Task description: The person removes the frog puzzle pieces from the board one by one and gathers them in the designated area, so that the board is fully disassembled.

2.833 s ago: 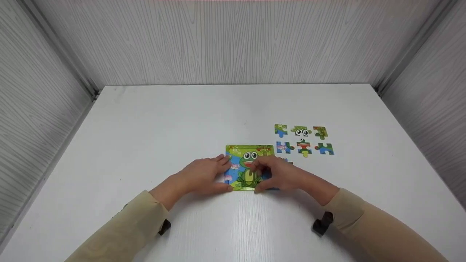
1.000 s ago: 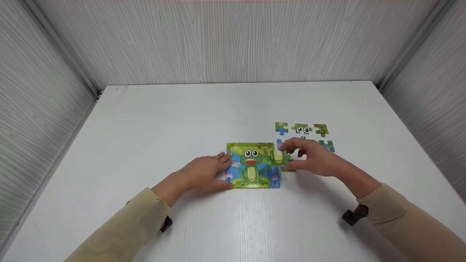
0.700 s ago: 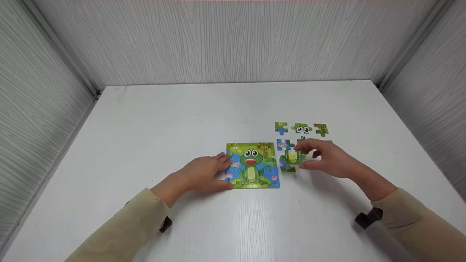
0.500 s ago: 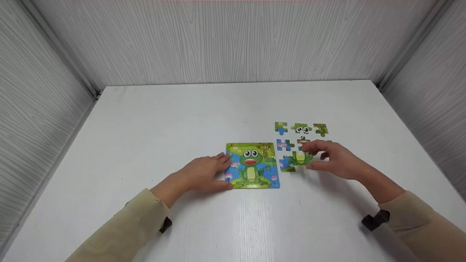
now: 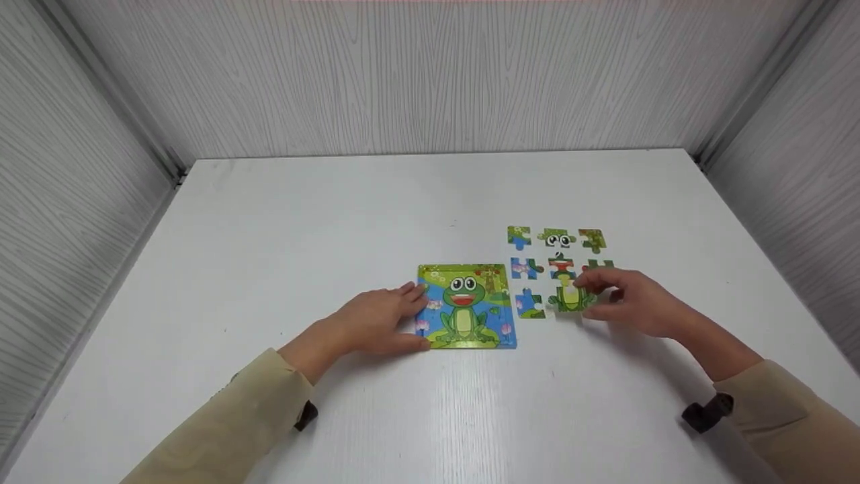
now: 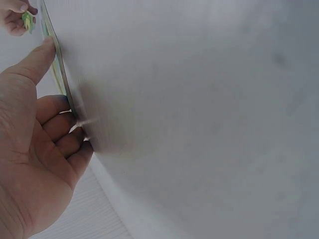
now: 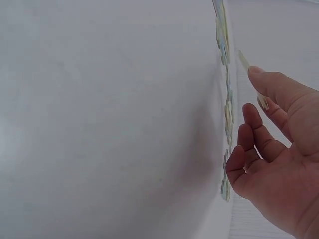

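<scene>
In the head view, my left hand (image 5: 376,323) rests against the left side of a square frog puzzle board (image 5: 463,312), its thumb at the near corner and fingertips along the edge. Right of the board, my right hand (image 5: 635,302) pinches a jigsaw piece (image 5: 568,299) showing the frog's green and yellow body. The right wrist view has this piece (image 7: 243,60) edge-on between thumb and finger, above the table. Just left of it lies a blue and green corner piece (image 5: 531,306). The frog-mouth piece (image 5: 562,265) lies beyond; my right fingers partly cover a blue-green piece (image 5: 596,265).
Three pieces, including the frog-eyes piece (image 5: 557,238), form a far row, with a flower piece (image 5: 523,267) nearer. The white table (image 5: 302,228) is bounded by grey wood-grain panels (image 5: 430,81) at the back and sides.
From over the board, my right hand has moved right, carrying the frog-body piece past the corner piece, which now shows fully. The left hand stays at the board's left side.
</scene>
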Demonstrator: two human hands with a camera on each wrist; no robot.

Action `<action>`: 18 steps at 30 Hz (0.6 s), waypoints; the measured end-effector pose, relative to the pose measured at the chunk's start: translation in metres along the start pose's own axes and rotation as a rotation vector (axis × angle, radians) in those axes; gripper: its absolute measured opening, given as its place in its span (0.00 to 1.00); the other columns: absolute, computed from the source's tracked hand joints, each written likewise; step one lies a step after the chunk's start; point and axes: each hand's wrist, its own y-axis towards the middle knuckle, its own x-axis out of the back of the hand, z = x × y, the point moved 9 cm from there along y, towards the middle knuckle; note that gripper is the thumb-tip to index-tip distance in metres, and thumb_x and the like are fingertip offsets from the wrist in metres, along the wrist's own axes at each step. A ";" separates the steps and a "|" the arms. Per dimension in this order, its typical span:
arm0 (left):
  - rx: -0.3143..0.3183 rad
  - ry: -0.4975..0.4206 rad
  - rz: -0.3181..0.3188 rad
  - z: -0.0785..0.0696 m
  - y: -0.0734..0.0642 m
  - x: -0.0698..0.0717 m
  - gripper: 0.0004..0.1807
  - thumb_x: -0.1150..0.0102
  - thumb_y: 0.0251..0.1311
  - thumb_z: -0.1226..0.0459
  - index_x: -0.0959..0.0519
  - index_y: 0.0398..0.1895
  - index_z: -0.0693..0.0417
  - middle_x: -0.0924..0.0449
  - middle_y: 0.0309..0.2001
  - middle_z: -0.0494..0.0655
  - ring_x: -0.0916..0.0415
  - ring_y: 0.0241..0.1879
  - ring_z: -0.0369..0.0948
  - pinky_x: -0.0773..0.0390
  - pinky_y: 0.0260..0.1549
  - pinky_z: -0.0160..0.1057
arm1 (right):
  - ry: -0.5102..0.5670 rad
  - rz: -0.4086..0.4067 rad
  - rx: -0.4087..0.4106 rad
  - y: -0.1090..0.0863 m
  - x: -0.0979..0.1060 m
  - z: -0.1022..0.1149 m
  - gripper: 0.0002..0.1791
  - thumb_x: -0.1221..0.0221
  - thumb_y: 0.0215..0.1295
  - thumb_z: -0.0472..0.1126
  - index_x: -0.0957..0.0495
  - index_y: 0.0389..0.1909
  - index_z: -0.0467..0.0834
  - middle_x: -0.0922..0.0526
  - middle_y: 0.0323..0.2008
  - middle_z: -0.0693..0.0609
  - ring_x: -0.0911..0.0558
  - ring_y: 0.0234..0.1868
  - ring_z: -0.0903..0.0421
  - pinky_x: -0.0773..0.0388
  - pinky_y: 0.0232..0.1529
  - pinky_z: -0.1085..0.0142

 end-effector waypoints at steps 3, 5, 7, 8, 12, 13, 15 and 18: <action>-0.003 -0.008 0.002 -0.001 -0.001 0.000 0.45 0.40 0.70 0.39 0.36 0.83 0.50 0.44 0.83 0.49 0.49 0.83 0.50 0.40 0.77 0.56 | -0.001 0.002 -0.007 -0.001 -0.001 -0.004 0.23 0.27 0.66 0.39 0.17 0.62 0.45 0.17 0.51 0.48 0.23 0.53 0.48 0.24 0.50 0.68; -0.007 -0.010 0.001 -0.001 -0.001 0.000 0.44 0.40 0.70 0.40 0.36 0.83 0.51 0.44 0.83 0.49 0.49 0.83 0.50 0.40 0.77 0.56 | 0.003 0.004 -0.016 -0.001 -0.001 -0.007 0.23 0.27 0.66 0.39 0.17 0.62 0.45 0.17 0.52 0.48 0.23 0.52 0.49 0.24 0.51 0.70; -0.015 -0.008 -0.002 -0.001 -0.002 0.000 0.44 0.39 0.71 0.40 0.36 0.82 0.52 0.44 0.83 0.49 0.49 0.83 0.49 0.40 0.77 0.55 | 0.009 0.004 -0.023 0.000 -0.002 -0.009 0.23 0.27 0.66 0.39 0.17 0.62 0.45 0.18 0.53 0.48 0.24 0.52 0.49 0.24 0.50 0.71; -0.019 -0.007 -0.003 -0.001 -0.002 0.000 0.44 0.39 0.71 0.40 0.36 0.82 0.52 0.44 0.83 0.50 0.49 0.83 0.49 0.40 0.77 0.54 | 0.012 0.005 -0.025 0.000 -0.003 -0.010 0.23 0.27 0.66 0.39 0.17 0.62 0.45 0.18 0.54 0.48 0.24 0.52 0.49 0.25 0.50 0.72; -0.029 -0.007 -0.006 0.000 -0.002 0.000 0.44 0.39 0.71 0.41 0.36 0.82 0.53 0.44 0.83 0.50 0.49 0.83 0.49 0.39 0.77 0.54 | 0.010 0.006 -0.035 0.001 -0.005 -0.015 0.23 0.27 0.66 0.39 0.17 0.61 0.46 0.18 0.54 0.48 0.24 0.51 0.49 0.25 0.48 0.72; -0.028 -0.009 -0.006 0.000 -0.002 0.000 0.44 0.39 0.71 0.41 0.36 0.82 0.53 0.44 0.83 0.50 0.49 0.83 0.49 0.39 0.77 0.55 | 0.008 0.006 -0.039 0.001 -0.005 -0.015 0.23 0.27 0.66 0.40 0.17 0.62 0.46 0.19 0.54 0.48 0.25 0.51 0.49 0.25 0.48 0.72; -0.026 -0.007 -0.006 0.000 -0.002 0.000 0.44 0.39 0.71 0.40 0.36 0.82 0.53 0.44 0.83 0.50 0.49 0.83 0.49 0.39 0.76 0.55 | 0.001 0.005 -0.047 0.000 -0.005 -0.017 0.24 0.27 0.66 0.40 0.18 0.62 0.47 0.19 0.55 0.48 0.24 0.51 0.49 0.25 0.48 0.72; -0.024 -0.005 -0.008 0.000 -0.002 0.000 0.45 0.39 0.71 0.40 0.36 0.82 0.52 0.43 0.83 0.50 0.49 0.83 0.49 0.39 0.77 0.54 | -0.008 0.006 -0.053 0.000 -0.006 -0.018 0.25 0.26 0.66 0.42 0.18 0.62 0.47 0.19 0.57 0.48 0.24 0.52 0.49 0.26 0.48 0.72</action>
